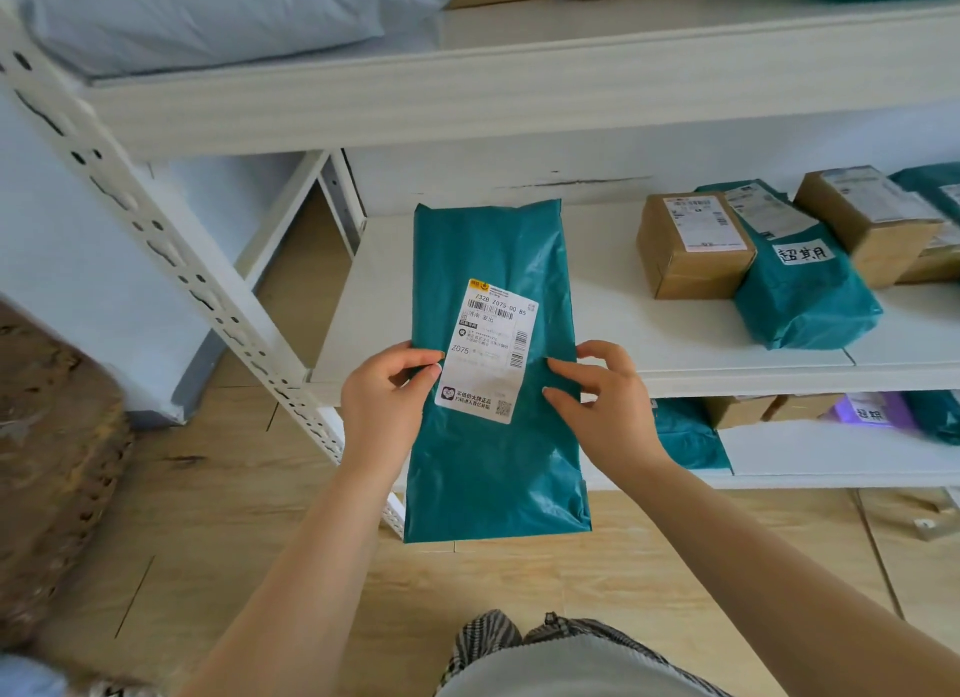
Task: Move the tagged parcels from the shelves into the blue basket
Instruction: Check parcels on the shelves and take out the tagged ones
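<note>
Head view: both hands, left hand [382, 400] and right hand [605, 400], grip teal parcel [493, 467].

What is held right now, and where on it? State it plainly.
A flat teal mailer bag, held upright by both hands at mid-height: the left hand pinches its left edge beside the shipping label; the right hand grips the right edge.

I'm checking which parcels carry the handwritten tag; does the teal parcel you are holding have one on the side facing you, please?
No: the held teal parcel shows only a printed shipping label, gripped by the left hand and right hand.
</note>
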